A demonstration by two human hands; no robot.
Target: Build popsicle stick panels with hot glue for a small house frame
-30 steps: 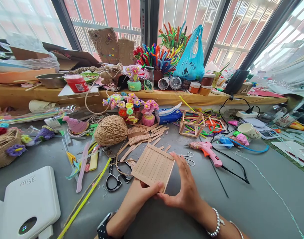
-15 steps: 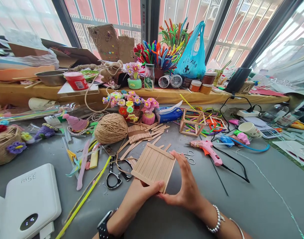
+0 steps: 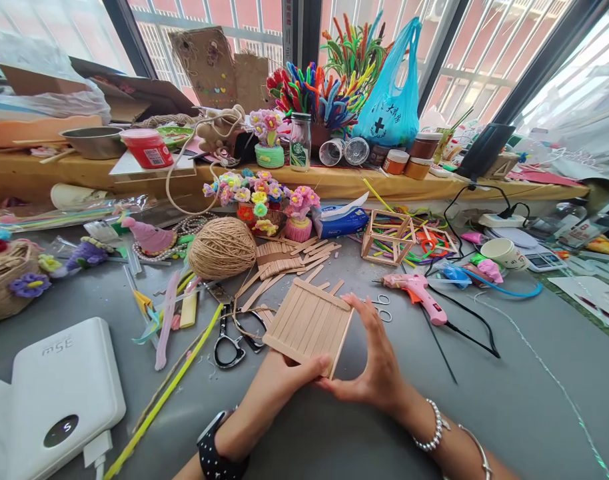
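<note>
Here both hands hold a square panel of craft sticks (image 3: 309,325) just above the grey tabletop (image 3: 509,413), near its front edge. The left hand (image 3: 279,383) comes up from below, its grip pinching the panel's near corner with the thumb pressed flat on top of the sticks. The right hand (image 3: 377,363) cups the panel's right edge, its grip spread wide: the thumb touches the near corner close to the left thumb, while the fingers reach along the edge to the far corner. The panel is tilted slightly, with a cross stick glued along its far side. A dark smartwatch (image 3: 215,450) sits on the left wrist and a beaded bracelet (image 3: 434,437) on the right.

Just left of the panel lie black-handled scissors (image 3: 230,341), and beyond it a scatter of loose craft sticks (image 3: 279,267). A ball of jute twine (image 3: 222,247) rests behind those. To the right, a pink glue gun (image 3: 415,293) lies on the tabletop with its black cord trailing away, small scissors (image 3: 382,308) between it and the panel. A cube frame of sticks (image 3: 388,237) stands farther back. A white power bank (image 3: 49,393) sits at the near left, and a yellow pipe cleaner (image 3: 169,393) runs diagonally beside it.
</note>
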